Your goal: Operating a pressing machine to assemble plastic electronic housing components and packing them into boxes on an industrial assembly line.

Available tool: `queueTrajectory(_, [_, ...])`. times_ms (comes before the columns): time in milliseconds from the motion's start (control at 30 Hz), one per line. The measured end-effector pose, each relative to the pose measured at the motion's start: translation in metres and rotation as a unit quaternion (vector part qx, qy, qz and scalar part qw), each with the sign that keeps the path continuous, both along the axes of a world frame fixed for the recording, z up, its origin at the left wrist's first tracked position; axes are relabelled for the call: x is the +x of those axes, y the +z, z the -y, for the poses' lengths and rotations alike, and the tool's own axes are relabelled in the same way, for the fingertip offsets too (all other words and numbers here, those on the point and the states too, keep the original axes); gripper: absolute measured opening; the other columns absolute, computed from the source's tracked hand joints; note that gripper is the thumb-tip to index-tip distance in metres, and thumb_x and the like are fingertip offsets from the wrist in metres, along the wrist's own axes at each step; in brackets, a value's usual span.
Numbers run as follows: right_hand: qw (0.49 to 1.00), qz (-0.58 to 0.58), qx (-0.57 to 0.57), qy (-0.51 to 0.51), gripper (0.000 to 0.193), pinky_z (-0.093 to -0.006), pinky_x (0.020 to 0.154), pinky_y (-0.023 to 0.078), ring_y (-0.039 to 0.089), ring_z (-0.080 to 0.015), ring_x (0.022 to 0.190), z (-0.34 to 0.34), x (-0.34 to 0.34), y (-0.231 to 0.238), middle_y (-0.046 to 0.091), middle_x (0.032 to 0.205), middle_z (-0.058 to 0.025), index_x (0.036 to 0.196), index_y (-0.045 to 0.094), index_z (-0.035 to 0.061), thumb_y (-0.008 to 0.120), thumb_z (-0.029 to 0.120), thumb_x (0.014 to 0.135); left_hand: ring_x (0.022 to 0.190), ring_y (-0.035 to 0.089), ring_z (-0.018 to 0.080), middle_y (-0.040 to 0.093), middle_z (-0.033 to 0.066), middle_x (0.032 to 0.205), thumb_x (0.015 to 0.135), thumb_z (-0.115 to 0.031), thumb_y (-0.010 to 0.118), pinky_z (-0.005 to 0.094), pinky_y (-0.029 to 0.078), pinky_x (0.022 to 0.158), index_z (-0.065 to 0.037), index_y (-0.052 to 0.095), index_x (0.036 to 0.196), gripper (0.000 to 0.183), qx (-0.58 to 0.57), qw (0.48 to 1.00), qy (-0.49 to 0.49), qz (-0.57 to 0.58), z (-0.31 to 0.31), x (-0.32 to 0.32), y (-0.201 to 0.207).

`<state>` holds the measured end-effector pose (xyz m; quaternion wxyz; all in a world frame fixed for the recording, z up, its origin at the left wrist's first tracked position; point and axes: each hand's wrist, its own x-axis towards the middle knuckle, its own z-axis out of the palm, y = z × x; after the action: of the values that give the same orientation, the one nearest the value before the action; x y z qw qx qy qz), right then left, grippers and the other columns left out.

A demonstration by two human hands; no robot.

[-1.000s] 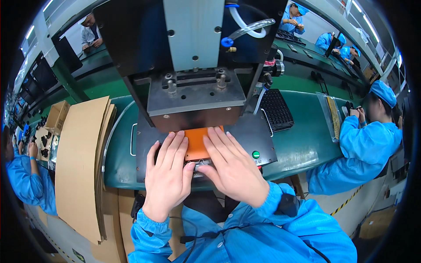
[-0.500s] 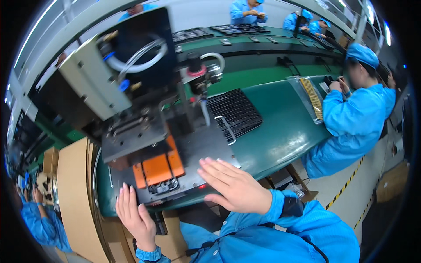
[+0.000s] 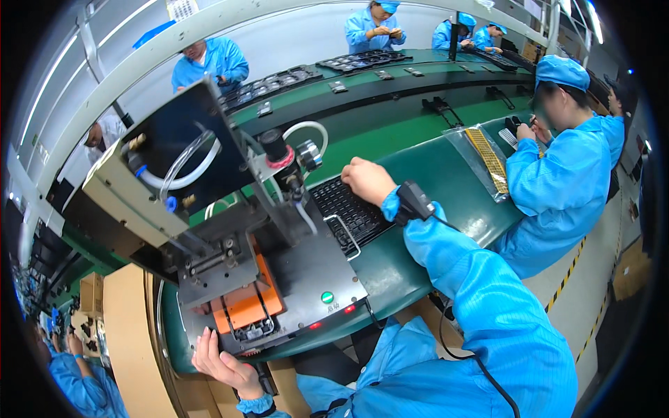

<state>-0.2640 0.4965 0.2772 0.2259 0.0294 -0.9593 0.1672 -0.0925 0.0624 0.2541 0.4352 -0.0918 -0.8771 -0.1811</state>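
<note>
A bench press (image 3: 306, 265) with a dark metal base plate stands in front of me. Under its head sits an orange fixture (image 3: 244, 304), with a small black-and-silver part (image 3: 252, 330) at its front end. My left hand (image 3: 226, 366) is open beside the front left corner of the base, fingers extended and seemingly holding nothing. Over the far right edge of a black slotted tray (image 3: 345, 212) reaches my right hand (image 3: 369, 182), its fingers curled down and drawn together. What those fingertips hold, if anything, is hidden.
A green button (image 3: 327, 297) and red lights sit on the plate's front. A wire handle (image 3: 343, 237) stands by the tray. A bagged yellow strip (image 3: 486, 157) lies farther right near a co-worker (image 3: 564, 160). Cardboard (image 3: 129, 334) stands at left. Co-workers sit across the conveyor (image 3: 390, 104).
My right hand has left the press plate and moved away and to the right, onto the black tray, its fingers now curled. My left hand stays near the base corner. The view has shifted.
</note>
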Motion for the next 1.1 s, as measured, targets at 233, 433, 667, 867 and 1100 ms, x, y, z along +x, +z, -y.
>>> queueTrajectory(233, [0.998, 0.010, 0.042, 0.045, 0.011, -0.0424, 0.078, 0.052, 0.063, -0.0323, 0.092, 0.005, -0.011, 0.002, 0.062, 0.092, -0.0136, 0.089, 0.068, 0.0049, 0.061, 0.011, 0.082, 0.120, 0.050, 0.0313, 0.061, 0.0149, 0.123, 0.098, -0.016, 0.033, 0.0462, 0.028, 0.107, 0.004, 0.059, 0.117, 0.038, -0.027, 0.999, 0.010, -0.030, 0.004, 0.001, 0.001])
queueTrajectory(433, [0.973, 0.159, -0.087, 0.140, 0.013, -0.0398, 0.074, 0.052, 0.067, -0.0331, 0.082, -0.021, -0.038, 0.012, 0.070, 0.087, -0.0175, 0.087, 0.069, 0.0051, 0.061, 0.011, 0.078, 0.109, 0.057, 0.0320, 0.067, 0.0136, 0.113, 0.101, -0.025, 0.037, 0.0453, 0.037, 0.099, 0.002, 0.067, 0.108, 0.040, 0.000, 0.995, -0.004, -0.102, -0.013, -0.003, 0.012])
queueTrajectory(667, [0.961, -0.146, -0.035, -0.234, 0.013, -0.0494, 0.086, 0.047, 0.057, -0.0395, 0.096, -0.204, -0.047, -0.035, 0.062, 0.093, -0.0191, 0.081, 0.066, 0.0070, 0.059, 0.004, 0.071, 0.103, 0.058, 0.0319, 0.067, 0.0154, 0.108, 0.102, -0.028, 0.035, 0.0439, 0.039, 0.095, 0.003, 0.066, 0.106, 0.044, -0.007, 0.993, -0.003, -0.120, -0.009, -0.010, 0.006])
queueTrajectory(867, [0.918, -0.079, 0.037, -0.388, 0.007, -0.0498, 0.095, 0.041, 0.054, -0.0373, 0.108, -0.358, -0.053, -0.102, 0.060, 0.103, -0.0181, 0.078, 0.065, 0.0097, 0.060, 0.012, 0.074, 0.102, 0.056, 0.0344, 0.066, 0.0184, 0.107, 0.103, -0.028, 0.032, 0.0465, 0.040, 0.095, 0.004, 0.065, 0.104, 0.047, -0.014, 0.994, 0.011, -0.106, -0.010, -0.011, 0.003])
queueTrajectory(1100, [0.962, 0.060, 0.021, -0.266, 0.010, -0.0572, 0.095, 0.037, 0.055, -0.0296, 0.107, -0.283, -0.083, -0.059, 0.059, 0.103, -0.0072, 0.085, 0.066, 0.0169, 0.060, 0.015, 0.078, 0.104, 0.056, 0.0343, 0.066, 0.0183, 0.107, 0.102, -0.028, 0.030, 0.0456, 0.039, 0.097, 0.005, 0.066, 0.103, 0.049, -0.014, 0.993, 0.049, -0.105, -0.022, -0.007, 0.006])
